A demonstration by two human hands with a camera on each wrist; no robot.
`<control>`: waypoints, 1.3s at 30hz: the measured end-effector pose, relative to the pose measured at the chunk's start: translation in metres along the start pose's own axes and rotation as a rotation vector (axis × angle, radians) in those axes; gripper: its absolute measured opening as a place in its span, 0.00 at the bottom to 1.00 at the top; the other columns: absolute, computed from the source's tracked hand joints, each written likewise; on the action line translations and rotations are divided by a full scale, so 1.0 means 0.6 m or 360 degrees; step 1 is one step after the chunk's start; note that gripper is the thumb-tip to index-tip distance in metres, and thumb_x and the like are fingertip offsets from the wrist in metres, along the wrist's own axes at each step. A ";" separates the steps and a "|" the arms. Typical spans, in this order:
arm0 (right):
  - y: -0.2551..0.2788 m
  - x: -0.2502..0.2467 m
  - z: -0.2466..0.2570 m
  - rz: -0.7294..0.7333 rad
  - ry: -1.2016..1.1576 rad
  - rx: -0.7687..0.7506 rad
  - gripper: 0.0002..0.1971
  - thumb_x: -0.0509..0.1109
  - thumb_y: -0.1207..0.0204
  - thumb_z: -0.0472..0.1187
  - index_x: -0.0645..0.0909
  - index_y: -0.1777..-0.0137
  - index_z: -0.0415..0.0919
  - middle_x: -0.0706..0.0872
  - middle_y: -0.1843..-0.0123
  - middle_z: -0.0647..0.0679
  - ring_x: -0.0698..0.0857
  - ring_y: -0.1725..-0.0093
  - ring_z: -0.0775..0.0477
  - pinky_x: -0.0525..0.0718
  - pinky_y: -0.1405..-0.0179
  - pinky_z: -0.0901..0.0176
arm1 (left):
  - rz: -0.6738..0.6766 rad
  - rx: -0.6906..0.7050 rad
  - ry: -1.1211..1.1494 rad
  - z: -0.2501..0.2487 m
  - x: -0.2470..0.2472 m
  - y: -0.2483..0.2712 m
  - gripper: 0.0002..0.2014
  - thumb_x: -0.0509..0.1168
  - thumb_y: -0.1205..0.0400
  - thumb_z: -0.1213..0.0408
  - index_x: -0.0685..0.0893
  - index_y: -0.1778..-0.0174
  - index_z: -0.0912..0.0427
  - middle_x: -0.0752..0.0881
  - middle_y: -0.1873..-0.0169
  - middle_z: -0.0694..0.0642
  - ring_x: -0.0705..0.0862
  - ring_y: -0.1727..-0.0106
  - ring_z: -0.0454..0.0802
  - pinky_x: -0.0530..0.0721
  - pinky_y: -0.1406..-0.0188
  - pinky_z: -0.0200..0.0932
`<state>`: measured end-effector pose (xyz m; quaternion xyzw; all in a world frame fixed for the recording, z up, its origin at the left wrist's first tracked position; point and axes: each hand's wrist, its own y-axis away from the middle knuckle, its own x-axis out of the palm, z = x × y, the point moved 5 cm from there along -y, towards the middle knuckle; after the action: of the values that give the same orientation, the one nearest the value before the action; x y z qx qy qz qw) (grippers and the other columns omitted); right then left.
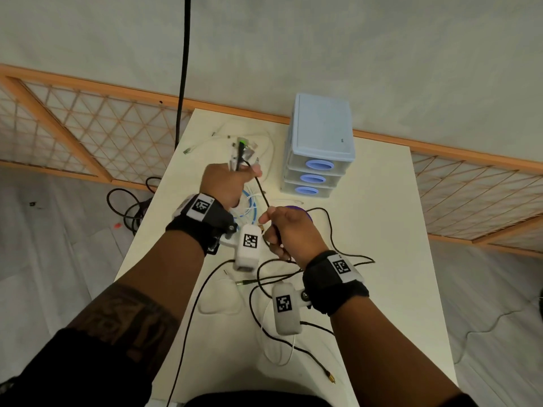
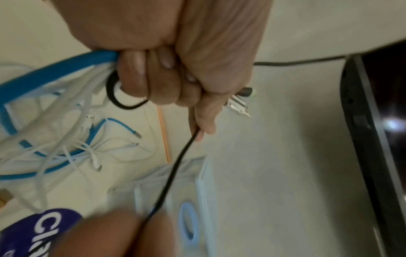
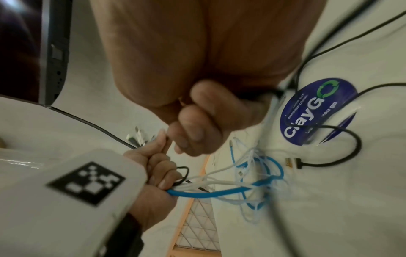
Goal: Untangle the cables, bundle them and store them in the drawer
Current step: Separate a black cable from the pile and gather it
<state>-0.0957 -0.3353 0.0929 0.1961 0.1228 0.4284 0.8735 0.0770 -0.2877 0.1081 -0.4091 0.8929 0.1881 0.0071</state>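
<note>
Drawing the black cable (image 1: pixel 262 191) out of the gathered bunch, taut between the two hands above the white table (image 1: pixel 382 201). Left hand (image 1: pixel 224 183) fisted round a clutch of cables, with connector ends sticking up past the knuckles (image 1: pixel 241 151); seen from the left wrist, blue cable (image 2: pixel 66 67) and white cables (image 2: pixel 85 104) trailing out of the fist toward the heap on the table, and the black line leaving under the forefinger (image 2: pixel 206 121). Right hand (image 1: pixel 289 230) curled round that same black cable lower down, thumb pressed to forefinger. Best done by keeping the left fist firm as the anchor and sliding the right hand along the black line rather than yanking, so that no loop tightens into a knot around the blue and white strands. Worth watching the slack: long black loops lying across the near table (image 1: pixel 293 277) and over the purple round sticker (image 3: pixel 318 111), likely to snag on the loose plug ends there. Probably wise to free the full length before any coiling. Drawer unit (image 1: pixel 320 148) standing at the far right of the table, all three drawers closed, so one hand needed free for opening later.
</note>
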 end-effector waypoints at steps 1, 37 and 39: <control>0.004 0.000 -0.003 0.0022 0.0033 -0.0005 0.17 0.57 0.09 0.45 0.83 0.52 0.38 0.75 0.74 0.44 0.69 0.80 0.49 0.64 0.83 0.66 | -0.0032 -0.0042 0.0033 -0.001 -0.009 -0.007 0.14 0.78 0.22 0.51 0.95 0.51 0.59 0.64 0.87 0.46 0.59 0.85 0.47 0.61 0.82 0.38; -0.015 -0.008 -0.010 -0.0119 0.0219 -0.0187 0.17 0.59 0.09 0.45 0.83 0.51 0.35 0.73 0.76 0.47 0.69 0.80 0.46 0.69 0.82 0.61 | 0.0266 -0.0159 -0.0354 0.027 0.034 0.006 0.20 0.82 0.30 0.55 0.77 0.71 0.60 0.69 0.82 0.55 0.65 0.83 0.52 0.65 0.80 0.40; -0.008 -0.008 -0.017 -0.0076 0.0159 -0.0132 0.18 0.59 0.09 0.44 0.83 0.53 0.34 0.71 0.76 0.46 0.67 0.82 0.49 0.67 0.83 0.63 | -0.0012 -0.0145 -0.0109 0.021 0.015 -0.005 0.19 0.83 0.30 0.54 0.81 0.70 0.62 0.69 0.82 0.55 0.64 0.84 0.52 0.65 0.80 0.40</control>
<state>-0.0993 -0.3390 0.0817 0.1352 0.1531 0.4213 0.8836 0.0714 -0.2919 0.0936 -0.4056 0.8811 0.2424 0.0195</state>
